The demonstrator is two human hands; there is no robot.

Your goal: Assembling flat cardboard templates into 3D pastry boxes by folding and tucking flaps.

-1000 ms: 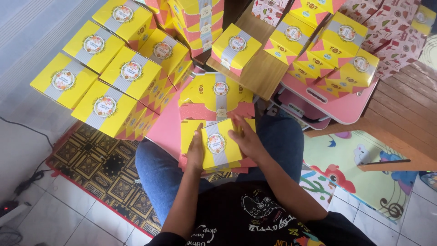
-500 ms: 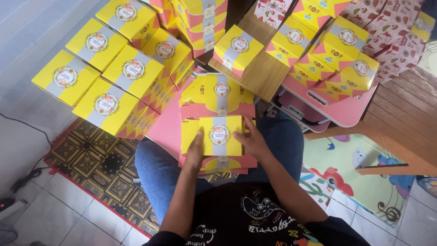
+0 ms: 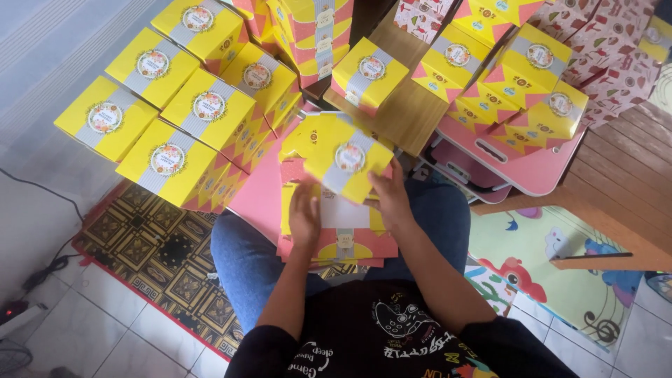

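A yellow box (image 3: pixel 348 159) with a grey band and a round label sat tilted above the person's lap, clamped between both hands: the right hand (image 3: pixel 389 198) gripped its near right edge, while the left hand (image 3: pixel 305 215) pressed at its near left underside. Beneath it lay a stack of flat yellow-and-pink cartons (image 3: pixel 341 243) across the blue-jeaned knees. Finished yellow boxes (image 3: pixel 183 115) stood stacked to the far left, more on the pink worktop (image 3: pixel 542 175) far right.
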